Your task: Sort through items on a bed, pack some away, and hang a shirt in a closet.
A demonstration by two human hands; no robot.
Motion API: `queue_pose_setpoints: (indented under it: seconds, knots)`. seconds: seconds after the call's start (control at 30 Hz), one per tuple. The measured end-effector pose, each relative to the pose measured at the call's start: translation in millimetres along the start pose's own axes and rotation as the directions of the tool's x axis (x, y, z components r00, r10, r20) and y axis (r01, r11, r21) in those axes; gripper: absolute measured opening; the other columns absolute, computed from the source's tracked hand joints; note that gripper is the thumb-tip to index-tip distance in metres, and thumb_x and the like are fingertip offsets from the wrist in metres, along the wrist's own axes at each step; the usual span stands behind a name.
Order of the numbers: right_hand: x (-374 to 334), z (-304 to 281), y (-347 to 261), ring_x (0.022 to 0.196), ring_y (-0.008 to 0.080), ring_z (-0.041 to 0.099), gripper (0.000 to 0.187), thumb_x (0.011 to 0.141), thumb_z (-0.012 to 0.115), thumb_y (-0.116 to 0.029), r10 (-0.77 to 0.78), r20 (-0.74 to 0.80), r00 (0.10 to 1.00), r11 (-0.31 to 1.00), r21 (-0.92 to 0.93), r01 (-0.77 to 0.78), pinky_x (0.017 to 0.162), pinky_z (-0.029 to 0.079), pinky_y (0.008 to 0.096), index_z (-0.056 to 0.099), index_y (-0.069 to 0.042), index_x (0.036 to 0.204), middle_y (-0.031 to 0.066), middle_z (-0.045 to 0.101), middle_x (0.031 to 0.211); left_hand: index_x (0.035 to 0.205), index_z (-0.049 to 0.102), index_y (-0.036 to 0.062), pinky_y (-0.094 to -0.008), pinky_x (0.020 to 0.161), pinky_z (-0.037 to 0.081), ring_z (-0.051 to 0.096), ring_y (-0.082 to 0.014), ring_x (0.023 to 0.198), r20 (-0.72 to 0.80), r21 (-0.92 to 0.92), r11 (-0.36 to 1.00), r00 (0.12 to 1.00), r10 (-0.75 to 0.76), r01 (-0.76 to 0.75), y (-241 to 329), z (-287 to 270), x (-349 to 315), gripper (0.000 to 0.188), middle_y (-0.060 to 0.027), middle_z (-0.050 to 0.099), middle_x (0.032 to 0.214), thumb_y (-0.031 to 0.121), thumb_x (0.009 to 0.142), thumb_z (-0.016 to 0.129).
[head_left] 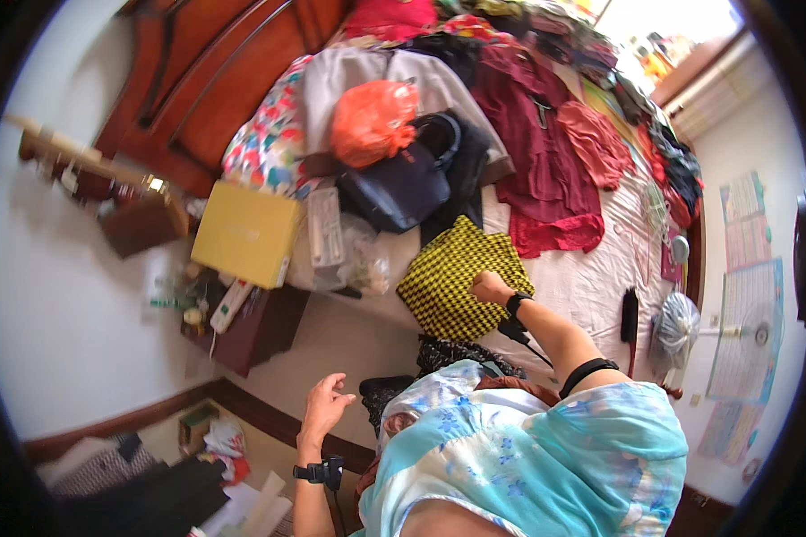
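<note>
So the yellow checked cloth [443,286] is lying over the near edge of the bed, right under and around the right hand [490,288]. As for progress, I'd call it partway at best: it's laid out fairly wide, but it isn't folded or stacked with anything. Just beyond the right hand there's a dark handbag [394,195] with an orange plastic bag [373,125] on it, and further out to the right a dark red dress [533,134] lies flat, so that one at least looks spread out. The heaped clothes [591,45] far beyond the hand look unsorted to me.

Pose-wise, the right arm reaches forward and bends inward at the wrist, fingers curled down onto the cloth (can't tell if they're actually pinching fabric or just resting on it, the knuckles hide that). The left hand [328,407] is well apart from the cloth, raised off to the left of the body, palm turned inward, fingers loosely bent and a bit spread, nothing in it that I can see. Beyond that hand and to its left sits a nightstand [264,336] with a yellow box [246,234] by it
</note>
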State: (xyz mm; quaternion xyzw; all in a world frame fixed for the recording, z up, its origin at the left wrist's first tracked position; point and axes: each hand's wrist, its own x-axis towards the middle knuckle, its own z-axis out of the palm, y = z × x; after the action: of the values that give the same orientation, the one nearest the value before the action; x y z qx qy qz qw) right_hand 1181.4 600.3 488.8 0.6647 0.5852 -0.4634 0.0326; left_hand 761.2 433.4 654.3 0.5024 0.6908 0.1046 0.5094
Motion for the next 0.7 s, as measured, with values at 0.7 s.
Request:
queue_pose_setpoints:
  seconds: [0.7]
  knots:
    - [-120,-23,91,0.055,0.0159,0.062,0.022,0.081,0.061,-0.015,0.674,-0.080,0.735,0.569,0.690,-0.447,0.051,0.051,0.0278,0.064,0.007,0.085,0.0108,0.064,0.065,0.119,0.050,-0.0009,-0.0431,0.090,0.044,0.054,-0.0408,0.105,0.414,0.304,0.713,0.762,0.499,-0.632,183,6,355,0.054,-0.0250,0.057,0.109,0.013,0.071,0.070]
